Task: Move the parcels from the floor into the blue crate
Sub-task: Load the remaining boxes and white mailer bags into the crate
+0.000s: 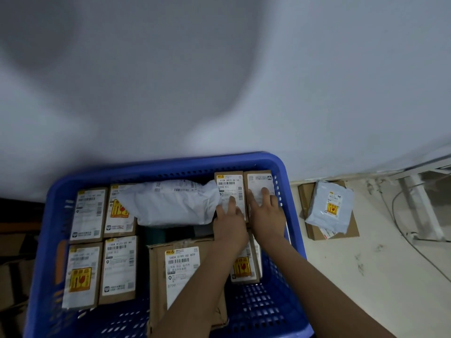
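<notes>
Two small cardboard parcels stand side by side in the blue crate's (158, 167) far right corner, long axes running toward the far wall. The left hand (229, 223) lies flat on the left parcel (230, 186), fingers straight; the right hand (266, 213) presses flat on the right parcel (258, 181). A grey mailer bag (329, 206) rests on a flat box (307, 203) on the floor.

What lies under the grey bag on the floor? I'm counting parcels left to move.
The grey bag lies on a flat brown cardboard parcel. A labelled corner peeks out below; anything else underneath is covered.
</notes>
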### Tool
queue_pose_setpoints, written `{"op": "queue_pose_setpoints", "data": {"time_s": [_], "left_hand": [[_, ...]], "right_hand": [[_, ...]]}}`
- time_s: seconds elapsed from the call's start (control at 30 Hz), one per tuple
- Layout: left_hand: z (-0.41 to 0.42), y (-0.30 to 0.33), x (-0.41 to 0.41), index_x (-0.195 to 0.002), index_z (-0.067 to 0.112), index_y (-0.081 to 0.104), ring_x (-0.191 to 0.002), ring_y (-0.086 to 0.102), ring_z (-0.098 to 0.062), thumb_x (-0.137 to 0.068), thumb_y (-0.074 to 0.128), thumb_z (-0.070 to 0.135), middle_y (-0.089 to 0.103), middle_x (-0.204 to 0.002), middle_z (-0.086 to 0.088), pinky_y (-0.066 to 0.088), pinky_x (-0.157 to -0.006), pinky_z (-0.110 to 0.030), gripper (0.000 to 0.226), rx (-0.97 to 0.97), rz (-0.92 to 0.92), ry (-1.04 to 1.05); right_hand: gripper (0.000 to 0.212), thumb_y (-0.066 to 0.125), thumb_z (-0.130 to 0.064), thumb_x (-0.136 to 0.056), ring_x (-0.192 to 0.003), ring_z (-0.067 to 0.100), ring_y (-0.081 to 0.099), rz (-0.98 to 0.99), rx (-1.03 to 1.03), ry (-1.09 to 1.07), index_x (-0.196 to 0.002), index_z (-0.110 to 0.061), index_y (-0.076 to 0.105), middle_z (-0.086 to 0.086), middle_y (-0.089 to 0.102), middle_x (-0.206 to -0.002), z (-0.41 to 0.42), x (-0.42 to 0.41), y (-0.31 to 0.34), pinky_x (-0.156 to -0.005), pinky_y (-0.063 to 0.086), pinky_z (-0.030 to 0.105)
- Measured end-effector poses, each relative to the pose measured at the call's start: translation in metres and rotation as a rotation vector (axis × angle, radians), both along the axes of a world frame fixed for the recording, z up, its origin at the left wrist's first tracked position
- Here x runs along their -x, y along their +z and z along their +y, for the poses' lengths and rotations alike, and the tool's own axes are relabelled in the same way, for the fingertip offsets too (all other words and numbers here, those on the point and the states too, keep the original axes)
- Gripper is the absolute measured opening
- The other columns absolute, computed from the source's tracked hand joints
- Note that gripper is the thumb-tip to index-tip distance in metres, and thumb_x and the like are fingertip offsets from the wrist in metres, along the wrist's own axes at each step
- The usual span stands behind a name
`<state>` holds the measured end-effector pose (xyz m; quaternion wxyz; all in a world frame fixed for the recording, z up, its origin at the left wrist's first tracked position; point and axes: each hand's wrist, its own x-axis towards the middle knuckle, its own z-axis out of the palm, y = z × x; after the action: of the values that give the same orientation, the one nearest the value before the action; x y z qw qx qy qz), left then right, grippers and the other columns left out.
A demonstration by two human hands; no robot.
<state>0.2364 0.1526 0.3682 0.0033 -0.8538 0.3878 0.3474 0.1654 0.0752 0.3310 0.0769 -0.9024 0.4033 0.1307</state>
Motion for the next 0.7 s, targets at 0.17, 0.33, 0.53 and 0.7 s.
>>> {"op": "queue_pose_setpoints", "data": {"time_s": [0.17, 0.33, 0.53, 0.7], "left_hand": [[-0.004, -0.003, 0.0, -0.141, 0.008, 0.038, -0.14, 0.006, -0.037, -0.087, 0.057, 0.025, -0.003, -0.158, -0.001, 0.026, -0.115, -0.043, 0.061, -0.001, 0.013, 0.029], [-0.004, -0.002, -0.003, -0.142, 0.008, 0.037, -0.141, 0.005, -0.035, -0.088, 0.055, 0.02, -0.003, -0.159, -0.001, 0.026, -0.115, -0.04, 0.058, -0.017, 0.028, 0.028], [0.001, 0.016, -0.015, -0.14, 0.011, 0.038, -0.137, 0.021, -0.037, -0.091, 0.049, 0.017, 0.008, -0.159, -0.008, 0.029, -0.113, -0.041, 0.051, -0.057, 0.124, -0.035], [-0.002, 0.051, -0.006, -0.129, 0.011, 0.048, -0.116, 0.046, -0.026, -0.086, 0.051, 0.012, 0.039, -0.139, -0.006, 0.046, -0.096, -0.038, 0.044, 0.129, 0.027, 0.042]], "right_hand": [[0.076, 0.072, -0.031, -0.079, -0.127, 0.036, 0.044, 0.028, -0.015, -0.006, -0.145, -0.028, 0.035, 0.015, 0.036, -0.147, -0.001, 0.0, -0.005, -0.087, 0.051, 0.044], [0.075, 0.059, -0.026, -0.09, -0.137, 0.034, 0.027, 0.093, -0.112, 0.034, -0.151, -0.03, 0.015, 0.013, 0.014, -0.155, -0.005, -0.003, 0.005, -0.094, 0.048, 0.042], [0.059, 0.05, -0.02, -0.092, -0.123, 0.031, 0.046, 0.092, -0.418, 0.005, -0.146, -0.025, 0.028, 0.01, 0.026, -0.147, -0.03, -0.005, 0.051, -0.087, 0.051, 0.043], [0.044, 0.051, -0.013, -0.089, -0.098, 0.029, 0.058, -0.282, -0.379, -0.071, -0.132, -0.012, 0.045, 0.009, 0.047, -0.129, -0.035, 0.031, 0.088, -0.07, 0.048, 0.034]]}}
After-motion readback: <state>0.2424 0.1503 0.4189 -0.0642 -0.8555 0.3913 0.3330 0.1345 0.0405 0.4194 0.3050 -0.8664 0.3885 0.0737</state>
